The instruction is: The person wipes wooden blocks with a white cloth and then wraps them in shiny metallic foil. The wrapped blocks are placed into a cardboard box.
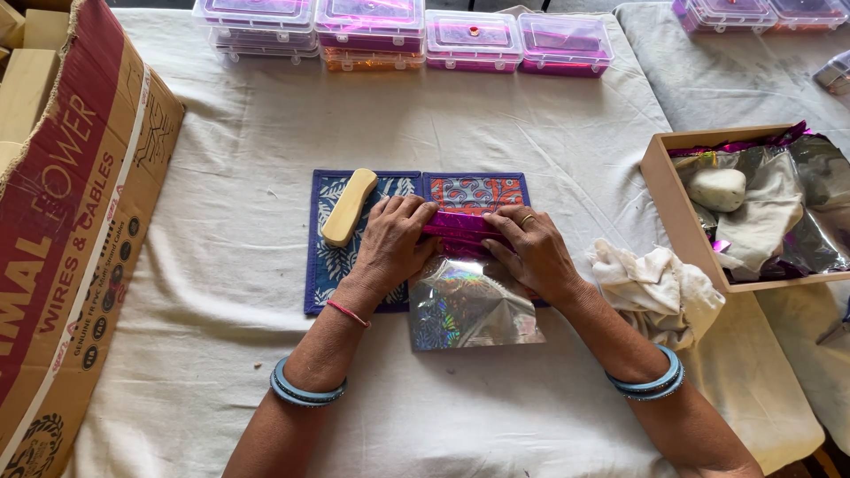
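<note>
My left hand (392,241) and my right hand (529,250) press side by side on a folded strip of shiny magenta foil (460,227). A silver holographic sheet (467,305) spreads out from under the fold toward me. Both lie on a patterned cloth mat (329,257), blue with white leaves on the left and orange on the right. A pale wooden block (349,206) rests on the mat just left of my left hand. The fingers of both hands are bent down flat on the foil.
A large cardboard carton (71,221) lies on its side at the left. Clear plastic boxes with pink contents (469,40) line the far edge. A wooden tray (677,208) with foil, cloth and a white stone stands at the right; a crumpled white rag (655,288) lies beside it.
</note>
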